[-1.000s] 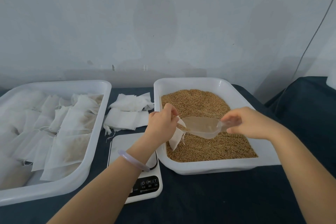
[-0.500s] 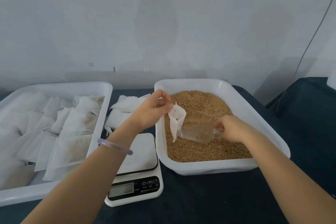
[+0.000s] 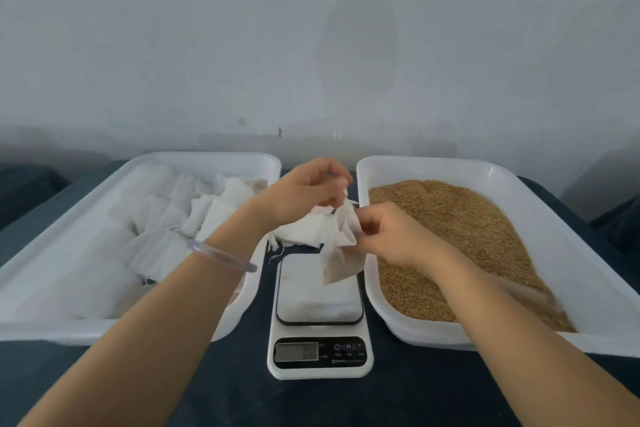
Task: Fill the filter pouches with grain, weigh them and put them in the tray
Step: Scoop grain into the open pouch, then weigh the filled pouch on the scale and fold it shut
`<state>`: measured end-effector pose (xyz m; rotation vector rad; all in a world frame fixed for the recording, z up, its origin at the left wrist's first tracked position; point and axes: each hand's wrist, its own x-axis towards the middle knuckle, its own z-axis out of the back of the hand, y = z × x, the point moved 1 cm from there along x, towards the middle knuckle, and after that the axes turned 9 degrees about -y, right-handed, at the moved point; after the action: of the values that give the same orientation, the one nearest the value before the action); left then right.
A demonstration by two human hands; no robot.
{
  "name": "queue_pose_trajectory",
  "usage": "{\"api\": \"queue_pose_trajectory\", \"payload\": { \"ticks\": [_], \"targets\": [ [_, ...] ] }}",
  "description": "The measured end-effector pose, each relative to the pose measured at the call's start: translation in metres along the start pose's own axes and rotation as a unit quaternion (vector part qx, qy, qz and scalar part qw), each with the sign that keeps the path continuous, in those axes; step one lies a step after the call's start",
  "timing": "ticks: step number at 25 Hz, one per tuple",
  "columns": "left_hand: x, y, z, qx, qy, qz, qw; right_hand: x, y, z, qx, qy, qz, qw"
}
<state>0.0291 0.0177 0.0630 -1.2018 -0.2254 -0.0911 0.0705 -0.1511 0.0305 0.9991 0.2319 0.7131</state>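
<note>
Head view: the small white paper filter pouch, its lower half tan with grain, hangs just above the platform of the white digital scale. Fingers of the left hand pinch its top, and fingers of the right hand pinch its upper edge, probably closing the mouth against spills before weighing. The white plastic tray of filled pouches and the white plastic grain tray flank the scale closely. Their rims leave a narrow lane, so a straight drop looks easiest.

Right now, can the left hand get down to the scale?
Probably yes. The scale sits just below the left hand, with only the pouch hanging over its platform. That hand and the right hand both pinch the pouch, so it would come down too.
</note>
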Motion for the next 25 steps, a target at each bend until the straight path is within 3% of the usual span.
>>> {"api": "queue_pose_trajectory", "payload": {
  "ticks": [2, 6, 9, 13, 16, 20, 25],
  "targets": [
    [-0.012, 0.015, 0.016, 0.071, -0.028, 0.025, 0.997, 0.004, -0.004, -0.015, -0.037, -0.022, 0.021, 0.999],
    [-0.034, 0.043, 0.019, 0.289, 0.127, 0.065, 0.946, 0.011, -0.007, -0.03, -0.106, -0.076, 0.03, 0.991],
    [-0.032, 0.054, 0.014, 0.354, 0.073, 0.031, 0.932, 0.013, -0.007, -0.04, -0.162, -0.083, 0.039, 0.982],
    [-0.026, 0.061, 0.007, 0.481, 0.119, 0.019, 0.868, 0.015, -0.014, -0.04, -0.267, -0.035, 0.055, 0.962],
    [-0.025, 0.063, 0.002, 0.488, 0.091, 0.01, 0.868, 0.019, -0.015, -0.041, -0.313, -0.004, 0.039, 0.949],
    [-0.027, 0.067, 0.005, 0.436, 0.051, -0.032, 0.898, 0.023, -0.018, -0.047, -0.362, 0.014, 0.048, 0.931],
    [-0.025, 0.072, -0.003, 0.503, 0.069, -0.015, 0.861, 0.022, -0.02, -0.054, -0.42, 0.022, 0.064, 0.905]
  ]
}}
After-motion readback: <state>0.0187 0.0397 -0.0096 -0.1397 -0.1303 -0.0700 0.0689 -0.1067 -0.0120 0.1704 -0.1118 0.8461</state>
